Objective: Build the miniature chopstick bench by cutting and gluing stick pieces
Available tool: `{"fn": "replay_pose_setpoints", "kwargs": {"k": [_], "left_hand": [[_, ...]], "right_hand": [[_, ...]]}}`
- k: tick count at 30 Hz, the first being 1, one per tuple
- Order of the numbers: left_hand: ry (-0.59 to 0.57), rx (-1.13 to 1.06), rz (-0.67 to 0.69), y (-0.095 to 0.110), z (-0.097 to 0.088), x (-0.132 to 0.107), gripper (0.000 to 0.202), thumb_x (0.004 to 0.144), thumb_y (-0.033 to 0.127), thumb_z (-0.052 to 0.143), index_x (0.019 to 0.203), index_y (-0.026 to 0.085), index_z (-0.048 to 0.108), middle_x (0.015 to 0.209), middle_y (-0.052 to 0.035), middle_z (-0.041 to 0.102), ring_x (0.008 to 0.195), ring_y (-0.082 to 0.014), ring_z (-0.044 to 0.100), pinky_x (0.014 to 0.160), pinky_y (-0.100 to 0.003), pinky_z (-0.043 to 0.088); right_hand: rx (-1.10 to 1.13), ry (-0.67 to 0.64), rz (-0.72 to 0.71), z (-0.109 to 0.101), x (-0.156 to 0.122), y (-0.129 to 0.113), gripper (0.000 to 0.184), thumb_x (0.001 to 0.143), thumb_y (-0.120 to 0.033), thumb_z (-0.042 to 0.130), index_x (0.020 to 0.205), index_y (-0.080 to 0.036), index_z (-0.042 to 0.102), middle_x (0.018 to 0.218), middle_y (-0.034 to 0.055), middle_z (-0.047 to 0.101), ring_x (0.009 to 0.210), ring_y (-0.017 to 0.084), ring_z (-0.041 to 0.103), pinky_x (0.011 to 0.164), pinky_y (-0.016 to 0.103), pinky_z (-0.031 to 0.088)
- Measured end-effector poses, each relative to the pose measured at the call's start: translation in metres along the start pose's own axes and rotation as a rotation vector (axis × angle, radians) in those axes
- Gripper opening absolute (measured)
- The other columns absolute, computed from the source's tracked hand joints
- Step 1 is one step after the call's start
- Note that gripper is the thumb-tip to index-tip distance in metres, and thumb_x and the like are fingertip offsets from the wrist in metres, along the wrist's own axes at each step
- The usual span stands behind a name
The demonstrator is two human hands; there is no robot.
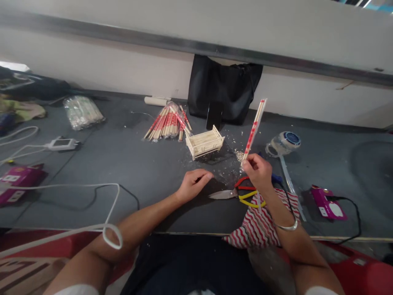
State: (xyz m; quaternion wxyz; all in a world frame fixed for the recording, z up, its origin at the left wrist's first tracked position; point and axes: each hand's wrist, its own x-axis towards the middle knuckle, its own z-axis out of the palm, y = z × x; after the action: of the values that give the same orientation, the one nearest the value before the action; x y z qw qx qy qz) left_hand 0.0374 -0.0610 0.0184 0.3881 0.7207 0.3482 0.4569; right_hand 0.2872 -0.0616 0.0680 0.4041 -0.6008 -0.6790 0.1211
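Where the table [123, 164] meets the wall, a black bag [224, 86] stands. In front, to its left, a bundle [166, 123] of wrapped sticks lies fanned. Next to that sits the frame [208, 148], apparently already put together with base, ends and rails; its long axis runs left to right, the right end slightly farther back. The wrapped sticks look as yet unused. Right of the frame, the packet [252, 133] points away from the body, its long axis slanting rightward, its near end pinched in the right hand's [259, 169] closed grip. The left hand [193, 184] has a loosely curled grip; whether anything is inside, I cannot tell. Pale chips [239, 155] lie near the packet's lower end.
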Motion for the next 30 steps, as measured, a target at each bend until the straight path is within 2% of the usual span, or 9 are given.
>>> {"fn": "replay_pose_setpoints", "kwargs": {"k": [3, 5, 7, 9, 14, 20, 23, 26, 30], "left_hand": [[0.093, -0.201, -0.072, 0.000, -0.002, 0.001, 0.049, 0.101, 0.060, 0.054, 0.114, 0.018, 0.076, 0.085, -0.0053, 0.073, 0.068, -0.0135, 0.062, 0.064, -0.024, 0.051], [0.125, -0.340, -0.055, 0.002, -0.003, 0.001, 0.051, 0.101, 0.060, 0.054, 0.126, 0.019, 0.072, 0.082, -0.0032, 0.068, 0.061, -0.0109, 0.055, 0.057, -0.023, 0.047], [0.160, -0.435, -0.015, 0.006, -0.006, 0.001, 0.048, 0.102, 0.058, 0.055, 0.128, 0.020, 0.070, 0.083, -0.0024, 0.065, 0.061, -0.0101, 0.053, 0.055, -0.022, 0.046], [0.194, -0.457, 0.004, 0.012, -0.009, 0.001, 0.042, 0.103, 0.054, 0.055, 0.121, 0.020, 0.071, 0.086, -0.0034, 0.067, 0.067, -0.0115, 0.057, 0.061, -0.023, 0.049], [0.169, -0.463, -0.048, 0.023, -0.011, 0.002, 0.048, 0.102, 0.058, 0.053, 0.081, 0.017, 0.067, 0.075, -0.0050, 0.067, 0.072, -0.0160, 0.061, 0.070, -0.029, 0.052], [-0.066, -0.405, -0.174, 0.028, 0.005, -0.003, 0.062, 0.098, 0.074, 0.044, 0.078, 0.018, 0.062, 0.076, -0.0061, 0.066, 0.070, -0.0159, 0.058, 0.070, -0.029, 0.051], [-0.110, -0.300, -0.212, 0.030, 0.005, -0.003, 0.068, 0.096, 0.080, 0.038, 0.072, 0.019, 0.057, 0.068, -0.0023, 0.058, 0.066, -0.0146, 0.052, 0.066, -0.028, 0.048], [-0.108, -0.197, -0.250, 0.029, -0.001, 0.000, 0.069, 0.095, 0.081, 0.037, 0.069, 0.020, 0.054, 0.061, 0.0021, 0.049, 0.060, -0.0126, 0.046, 0.061, -0.026, 0.042], [-0.225, -0.093, -0.252, 0.029, -0.006, 0.002, 0.066, 0.098, 0.076, 0.036, 0.069, 0.020, 0.055, 0.061, 0.0029, 0.048, 0.059, -0.0120, 0.045, 0.061, -0.025, 0.041]], "right_hand": [[0.028, -0.191, -0.250, 0.010, -0.014, -0.010, 0.010, 0.087, -0.025, 0.058, 0.078, -0.024, 0.062, 0.063, -0.0033, 0.066, 0.050, 0.012, 0.054, 0.054, 0.024, 0.041], [-0.015, -0.309, -0.430, 0.023, -0.023, -0.016, 0.012, 0.088, -0.018, 0.057, 0.078, -0.024, 0.061, 0.060, -0.0038, 0.064, 0.050, 0.012, 0.054, 0.055, 0.024, 0.040], [-0.053, -0.413, -0.565, 0.034, -0.029, -0.019, 0.013, 0.087, -0.015, 0.057, 0.078, -0.024, 0.059, 0.063, -0.0023, 0.065, 0.055, 0.013, 0.058, 0.057, 0.024, 0.040], [-0.076, -0.461, -0.603, 0.041, -0.033, -0.022, 0.012, 0.088, -0.014, 0.058, 0.080, -0.024, 0.058, 0.067, -0.0009, 0.068, 0.059, 0.014, 0.062, 0.059, 0.024, 0.040], [-0.054, -0.520, -0.532, 0.043, -0.035, -0.023, 0.008, 0.091, -0.016, 0.059, 0.086, -0.023, 0.058, 0.071, 0.0000, 0.069, 0.062, 0.015, 0.063, 0.061, 0.024, 0.042], [0.040, -0.648, -0.456, 0.052, -0.036, -0.022, 0.009, 0.087, -0.016, 0.064, 0.083, -0.023, 0.059, 0.072, 0.0001, 0.070, 0.062, 0.015, 0.064, 0.062, 0.024, 0.045], [0.144, -0.674, -0.381, 0.049, -0.030, -0.026, 0.005, 0.090, -0.019, 0.063, 0.086, -0.023, 0.063, 0.075, 0.0003, 0.072, 0.064, 0.014, 0.066, 0.064, 0.024, 0.048], [0.269, -0.563, -0.245, 0.035, -0.023, -0.033, 0.006, 0.091, -0.030, 0.067, 0.090, -0.023, 0.067, 0.076, -0.0010, 0.073, 0.062, 0.013, 0.064, 0.061, 0.024, 0.049], [0.428, -0.231, -0.059, 0.012, -0.014, -0.038, 0.018, 0.092, -0.042, 0.066, 0.093, -0.024, 0.070, 0.079, 0.0000, 0.075, 0.065, 0.014, 0.066, 0.060, 0.025, 0.052]]}}
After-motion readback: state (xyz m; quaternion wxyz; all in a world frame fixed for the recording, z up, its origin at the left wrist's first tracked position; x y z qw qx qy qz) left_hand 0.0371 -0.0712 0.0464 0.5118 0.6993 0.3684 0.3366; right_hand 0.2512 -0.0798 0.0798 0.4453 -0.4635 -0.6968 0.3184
